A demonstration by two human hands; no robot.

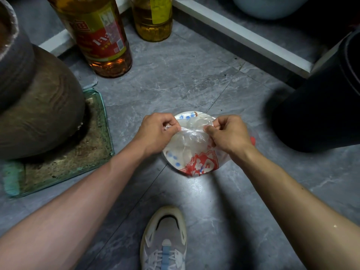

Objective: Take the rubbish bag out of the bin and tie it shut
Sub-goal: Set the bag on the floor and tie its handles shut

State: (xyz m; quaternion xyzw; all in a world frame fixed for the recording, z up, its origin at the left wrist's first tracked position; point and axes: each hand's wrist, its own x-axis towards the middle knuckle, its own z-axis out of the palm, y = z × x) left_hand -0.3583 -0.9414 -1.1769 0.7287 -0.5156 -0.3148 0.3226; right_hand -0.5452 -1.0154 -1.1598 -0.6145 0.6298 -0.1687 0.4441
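A clear plastic rubbish bag (191, 145) with red print sits on the grey tiled floor at the centre. White paper plates with blue dots show through it. My left hand (157, 131) pinches the bag's top edge on the left side. On the right side, my right hand (229, 133) pinches the same top edge. Crumpled plastic stretches between the two hands. The black bin (319, 106) stands at the right edge, apart from the bag.
A large brown clay jar (37, 106) rests on a green glass tray (64, 152) at the left. Two oil bottles (101, 36) stand at the back. A white baseboard (243, 36) runs along the back right. A sneaker (165, 240) is near the bottom centre.
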